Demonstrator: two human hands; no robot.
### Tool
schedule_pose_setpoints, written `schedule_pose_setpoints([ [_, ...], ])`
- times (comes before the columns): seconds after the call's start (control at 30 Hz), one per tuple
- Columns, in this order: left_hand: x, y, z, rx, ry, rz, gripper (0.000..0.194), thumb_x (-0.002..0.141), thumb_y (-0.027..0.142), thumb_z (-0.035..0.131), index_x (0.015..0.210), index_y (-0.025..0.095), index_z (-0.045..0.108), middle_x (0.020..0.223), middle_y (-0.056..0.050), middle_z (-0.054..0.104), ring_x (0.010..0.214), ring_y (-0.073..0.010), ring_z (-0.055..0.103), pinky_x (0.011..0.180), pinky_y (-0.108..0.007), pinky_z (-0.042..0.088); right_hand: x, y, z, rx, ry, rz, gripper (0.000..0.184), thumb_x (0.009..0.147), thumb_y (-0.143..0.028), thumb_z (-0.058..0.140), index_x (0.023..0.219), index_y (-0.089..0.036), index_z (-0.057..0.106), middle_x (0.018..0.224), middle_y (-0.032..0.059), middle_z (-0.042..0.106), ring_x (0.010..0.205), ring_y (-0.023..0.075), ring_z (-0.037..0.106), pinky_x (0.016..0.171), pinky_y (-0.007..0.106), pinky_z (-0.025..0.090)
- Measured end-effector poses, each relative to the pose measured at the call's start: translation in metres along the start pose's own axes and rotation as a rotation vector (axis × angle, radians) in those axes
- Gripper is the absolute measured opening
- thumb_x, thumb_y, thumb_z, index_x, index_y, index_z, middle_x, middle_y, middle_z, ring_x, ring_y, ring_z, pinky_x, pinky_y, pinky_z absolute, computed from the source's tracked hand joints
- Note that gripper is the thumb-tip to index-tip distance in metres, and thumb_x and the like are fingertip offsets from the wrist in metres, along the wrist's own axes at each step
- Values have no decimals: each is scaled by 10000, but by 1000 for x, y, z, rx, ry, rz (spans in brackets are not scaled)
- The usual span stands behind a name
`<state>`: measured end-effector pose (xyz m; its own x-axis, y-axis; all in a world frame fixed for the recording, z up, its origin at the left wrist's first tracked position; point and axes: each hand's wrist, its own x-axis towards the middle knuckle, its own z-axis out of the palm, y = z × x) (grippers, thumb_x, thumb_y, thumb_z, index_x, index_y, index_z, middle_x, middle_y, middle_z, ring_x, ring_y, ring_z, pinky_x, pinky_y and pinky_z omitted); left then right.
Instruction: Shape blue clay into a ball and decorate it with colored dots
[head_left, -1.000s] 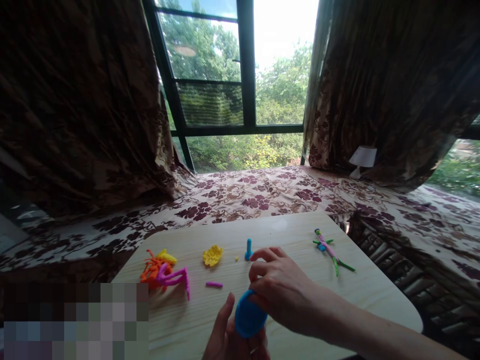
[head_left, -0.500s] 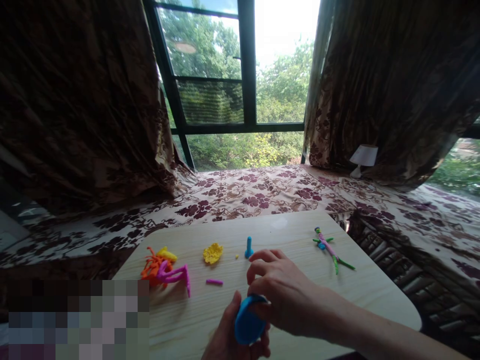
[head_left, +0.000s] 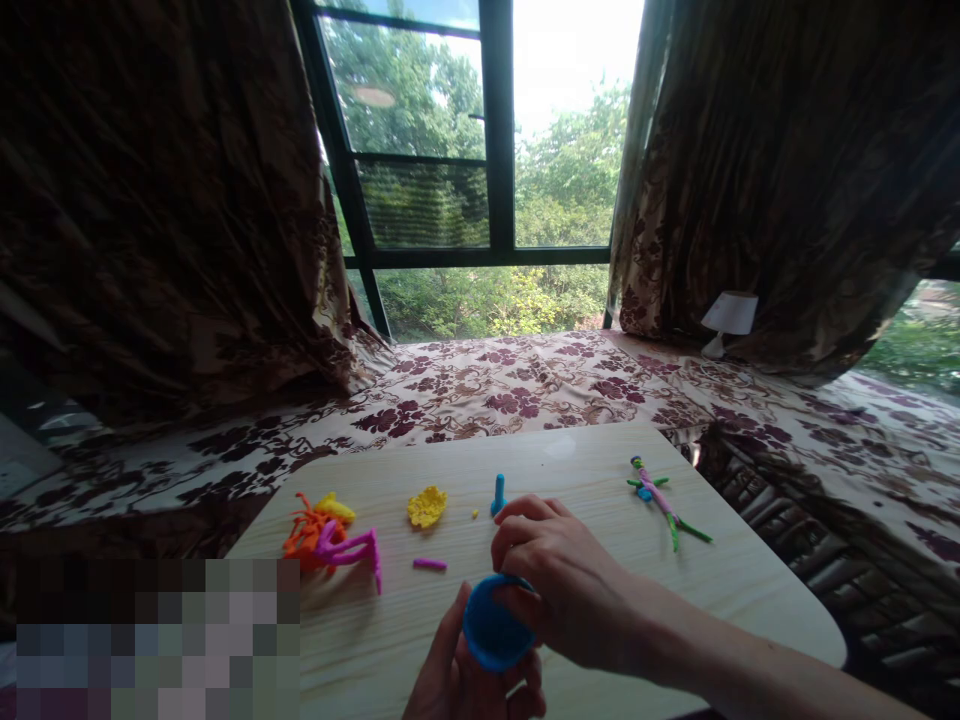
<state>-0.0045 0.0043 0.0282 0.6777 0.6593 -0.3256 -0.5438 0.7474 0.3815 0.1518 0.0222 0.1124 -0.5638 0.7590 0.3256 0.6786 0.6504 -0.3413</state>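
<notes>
A hollow blue clay bowl (head_left: 496,632) is tilted so that its inside faces me. My left hand (head_left: 469,675) cups it from below and the left, thumb along its side. From above, my right hand (head_left: 555,570) pinches the upper right rim, with the thumb inside the hollow. Just beyond my right fingers stands a blue clay stick on a wider base (head_left: 499,492). Left of it are a tiny yellow ball (head_left: 475,514), a yellow crinkled clay disc (head_left: 427,508) and a short purple clay roll (head_left: 430,565).
Orange clay strands (head_left: 304,540), a yellow clay lump (head_left: 335,506) and a bent magenta clay piece (head_left: 352,548) lie at the table's left. A pink and green clay figure (head_left: 655,495) lies at the right. Beyond the pale wooden table (head_left: 750,610) are a floral-covered ledge (head_left: 517,385) and a small lamp (head_left: 729,315).
The blue bowl has tipped, showing more of its hollow, and shifted slightly up and left. My right thumb has moved inside the rim. The clay pieces on the table stay put.
</notes>
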Motion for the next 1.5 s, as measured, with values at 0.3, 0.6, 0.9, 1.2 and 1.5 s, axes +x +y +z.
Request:
schedule_pose_setpoints([
  [0.3,-3,0,8,38,51,13,467,826,502,408,803,120,675,632,-81,676,567,-168,597,593,-318,446,0,-1,4,19,2,21,54,721,-205,645,718,-187,593,831,-4,612,957,169,478,864,281,320],
  [0.6,1,-2,-2,61,31,-2,502,810,552,385,723,131,646,512,-50,597,478,-153,536,551,-315,412,-1,-2,0,58,10,-1,17,749,-207,617,734,-199,620,865,-4,624,1016,181,455,890,296,310],
  [0.9,0,-2,0,63,46,0,443,825,495,417,809,128,665,594,-69,658,575,-179,598,586,-320,440,0,0,8,106,52,-3,31,729,-185,620,704,-199,607,822,-8,625,989,183,469,875,303,317],
  [1.2,-2,0,3,79,65,-31,436,818,480,444,778,116,681,682,-108,695,555,-173,614,587,-313,449,-1,2,5,115,14,-16,65,719,-232,649,679,-203,607,879,-20,624,990,174,468,890,304,299],
  [1.5,-5,1,7,53,104,-33,367,794,453,506,743,131,675,598,-65,666,535,-161,604,600,-302,446,0,1,4,95,32,-4,67,704,-210,659,762,-212,625,914,2,611,993,189,468,888,317,313],
])
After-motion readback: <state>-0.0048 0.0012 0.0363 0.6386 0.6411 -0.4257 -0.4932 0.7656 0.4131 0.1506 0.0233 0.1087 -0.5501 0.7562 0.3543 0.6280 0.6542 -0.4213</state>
